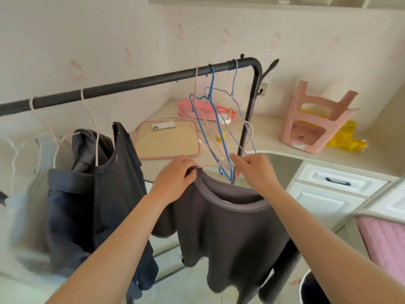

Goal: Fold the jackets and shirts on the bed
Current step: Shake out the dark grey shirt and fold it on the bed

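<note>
Head: left hand (175, 178), right hand (255, 171), one shirt (230, 227), hanger (211, 165)

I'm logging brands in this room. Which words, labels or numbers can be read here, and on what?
None can be read.
White sticker on the upturned pink stool: too small and blurred.
Pink bag on the counter: any print is blurred.
Grey shirt: no print shows.
Wallpaper: pink motifs, no words.
</note>
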